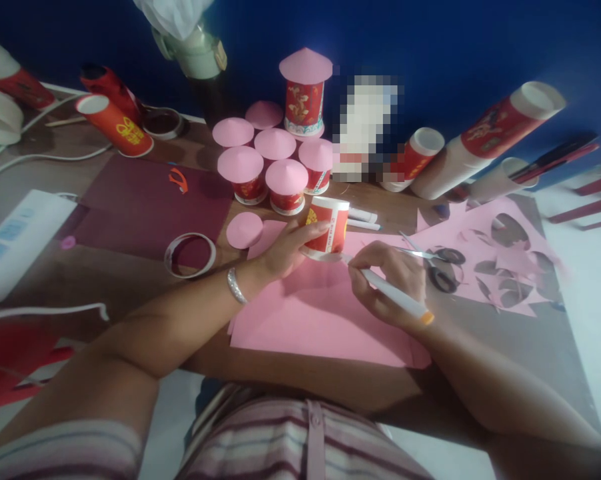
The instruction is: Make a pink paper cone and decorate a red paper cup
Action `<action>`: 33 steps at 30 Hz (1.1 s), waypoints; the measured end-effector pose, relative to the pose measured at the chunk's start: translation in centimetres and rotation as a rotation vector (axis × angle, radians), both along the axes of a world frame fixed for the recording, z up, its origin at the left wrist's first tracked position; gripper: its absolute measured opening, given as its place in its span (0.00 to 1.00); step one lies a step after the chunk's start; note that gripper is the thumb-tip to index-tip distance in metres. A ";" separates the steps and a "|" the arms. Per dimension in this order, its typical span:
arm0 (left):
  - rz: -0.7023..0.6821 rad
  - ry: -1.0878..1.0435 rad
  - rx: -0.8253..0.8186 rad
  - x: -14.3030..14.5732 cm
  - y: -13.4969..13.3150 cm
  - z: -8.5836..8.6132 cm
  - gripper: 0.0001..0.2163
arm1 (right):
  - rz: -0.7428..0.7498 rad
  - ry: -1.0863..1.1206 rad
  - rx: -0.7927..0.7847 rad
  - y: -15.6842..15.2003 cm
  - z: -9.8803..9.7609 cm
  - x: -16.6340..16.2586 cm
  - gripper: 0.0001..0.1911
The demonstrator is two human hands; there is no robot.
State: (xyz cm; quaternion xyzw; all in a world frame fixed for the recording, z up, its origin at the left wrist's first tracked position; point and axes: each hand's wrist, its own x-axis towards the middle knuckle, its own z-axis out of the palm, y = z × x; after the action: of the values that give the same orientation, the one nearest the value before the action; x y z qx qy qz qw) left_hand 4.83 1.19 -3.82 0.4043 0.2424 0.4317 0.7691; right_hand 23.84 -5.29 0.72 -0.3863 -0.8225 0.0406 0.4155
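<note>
My left hand [285,250] is closed around a red and white paper cup [326,227] that stands upside down on a pink paper sheet [320,320]. A silver bracelet circles that wrist. My right hand [388,280] grips a white pen with an orange end [395,297], its tip touching the paper at the cup's rim. Scissors [438,263] lie just right of that hand.
Several cups topped with pink paper cones [275,167] are grouped behind, one stacked taller. A loose pink circle [244,230] and a white ring [189,255] lie on a dark red sheet [150,203]. Cut pink scraps [500,260] spread to the right. Cup stacks [485,143] lean at the back.
</note>
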 end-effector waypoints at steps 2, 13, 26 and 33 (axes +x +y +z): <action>0.002 0.001 -0.001 0.0 0.0 0.0 0.15 | -0.002 -0.010 -0.001 0.0 0.1 -0.1 0.05; 0.002 -0.023 0.021 0.1 -0.1 0.3 0.12 | 0.028 -0.012 -0.041 -0.3 0.3 -0.2 0.05; -0.015 -0.023 0.035 0.1 -0.1 0.5 0.09 | 0.057 0.007 -0.057 -0.1 0.4 -0.2 0.05; -0.039 -0.019 0.043 0.0 -0.1 0.3 0.10 | 0.057 0.021 -0.074 -0.1 0.2 -0.1 0.05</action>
State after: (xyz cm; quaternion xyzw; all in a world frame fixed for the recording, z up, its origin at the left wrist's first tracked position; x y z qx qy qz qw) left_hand 4.86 1.12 -3.54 0.4214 0.2179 0.4254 0.7707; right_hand 23.70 -5.36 0.92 -0.3772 -0.8267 0.0871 0.4083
